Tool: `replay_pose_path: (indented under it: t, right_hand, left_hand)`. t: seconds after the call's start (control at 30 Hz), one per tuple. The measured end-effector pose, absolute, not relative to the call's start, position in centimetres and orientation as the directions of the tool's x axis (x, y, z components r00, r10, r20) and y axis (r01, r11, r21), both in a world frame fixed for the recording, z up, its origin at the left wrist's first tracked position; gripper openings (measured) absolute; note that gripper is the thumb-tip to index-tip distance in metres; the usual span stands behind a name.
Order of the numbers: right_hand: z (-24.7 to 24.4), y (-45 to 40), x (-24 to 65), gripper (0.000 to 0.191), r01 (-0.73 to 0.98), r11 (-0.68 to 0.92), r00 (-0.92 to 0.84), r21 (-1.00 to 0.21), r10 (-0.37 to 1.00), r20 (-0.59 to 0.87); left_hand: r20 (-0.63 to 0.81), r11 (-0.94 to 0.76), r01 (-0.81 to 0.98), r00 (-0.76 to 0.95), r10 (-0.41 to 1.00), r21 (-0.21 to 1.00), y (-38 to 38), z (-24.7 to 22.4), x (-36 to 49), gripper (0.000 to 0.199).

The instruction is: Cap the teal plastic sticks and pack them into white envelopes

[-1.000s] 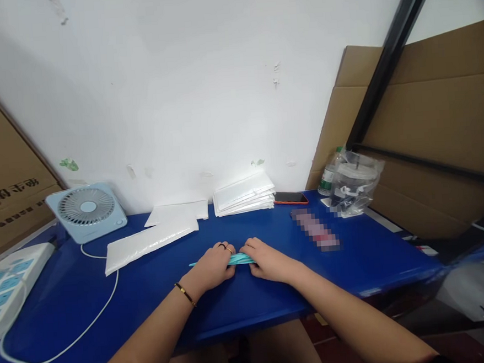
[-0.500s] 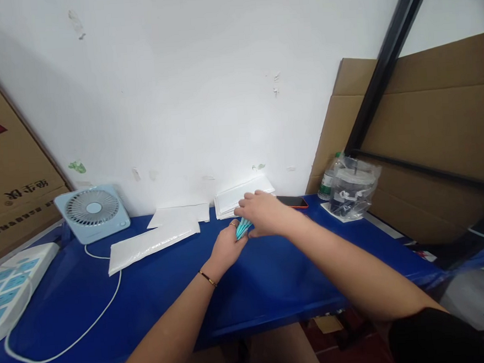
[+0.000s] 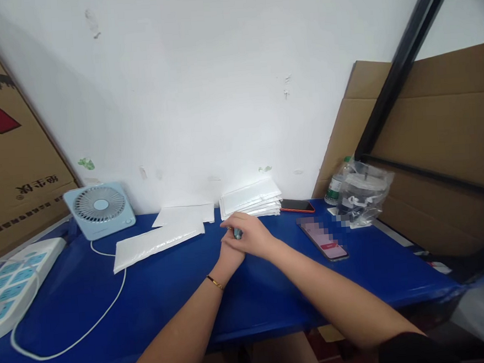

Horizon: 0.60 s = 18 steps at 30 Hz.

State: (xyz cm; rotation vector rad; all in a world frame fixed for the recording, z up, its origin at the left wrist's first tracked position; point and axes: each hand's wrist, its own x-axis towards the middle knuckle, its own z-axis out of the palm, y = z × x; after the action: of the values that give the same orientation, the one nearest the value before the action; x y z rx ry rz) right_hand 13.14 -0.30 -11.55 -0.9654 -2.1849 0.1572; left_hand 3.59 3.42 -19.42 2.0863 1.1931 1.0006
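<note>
My left hand [image 3: 231, 253] is closed over the middle of the blue table, below my right hand. A small teal or light-blue thing [image 3: 238, 233] is gripped there, mostly covered by fingers; its kind cannot be made out. Curled over it from above, my right hand [image 3: 253, 234] has its thumb and fingers pressed around the same thing. Just behind both hands lies a stack of white padded mailers [image 3: 251, 196]. To the left, a flat white mailer [image 3: 157, 245] overlaps other white packets [image 3: 184, 214].
A blue fan [image 3: 101, 208] and white power strip [image 3: 23, 285], with a cable, occupy the left. On the right are a lit phone [image 3: 324, 241], a red-edged phone [image 3: 297, 206], a green-capped bottle [image 3: 335, 185] and a plastic-wrapped container [image 3: 363, 198]. Cardboard [image 3: 453, 189] leans beyond.
My right hand has come down and closed over my left, covering most of the teal thing. My right forearm has shifted lower, and the lit phone now shows. The view has moved slightly left.
</note>
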Motion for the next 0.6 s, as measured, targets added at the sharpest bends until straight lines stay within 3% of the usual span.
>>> replay_pose_path:
  t: [0.1, 0.17, 0.23, 0.37, 0.47, 0.6]
  right_hand:
    - [-13.4, 0.4, 12.8, 0.023, 0.594, 0.626, -0.177, -0.506, 0.714, 0.677]
    - [-14.1, 1.1, 12.8, 0.017, 0.574, 0.601, -0.040, -0.557, 0.699, 0.714]
    - [-14.5, 1.9, 13.1, 0.012, 0.549, 0.578, 0.087, -0.604, 0.679, 0.729]
    - [-14.8, 3.2, 14.5, 0.016, 0.439, 0.455, 0.298, -0.775, 0.740, 0.603]
    - [-14.6, 3.3, 15.8, 0.043, 0.141, 0.427, 0.162, -0.893, 0.880, 0.447]
    - [-14.6, 2.3, 16.4, 0.080, -0.372, 0.255, -0.278, -0.893, 0.887, 0.369]
  left_hand:
    - [0.390, -0.465, 0.417, 0.256, 0.885, 0.781, 3.1, -19.5, 3.7, 0.022]
    - [0.389, -0.460, 0.341, 0.258, 0.885, 0.820, 2.8, -19.5, 3.6, 0.036]
    - [0.331, -0.421, 0.275, 0.320, 0.888, 0.864, 2.5, -19.6, 3.5, 0.043]
    - [0.126, -0.236, 0.193, 0.457, 0.880, 0.953, 1.9, -19.5, 3.5, 0.025]
    - [-0.088, 0.070, 0.053, 0.566, 0.820, 0.996, 1.2, -18.8, 3.4, 0.036]
    - [-0.195, 0.458, -0.044, 0.866, 0.461, 0.888, 0.5, -17.4, 2.7, 0.041]
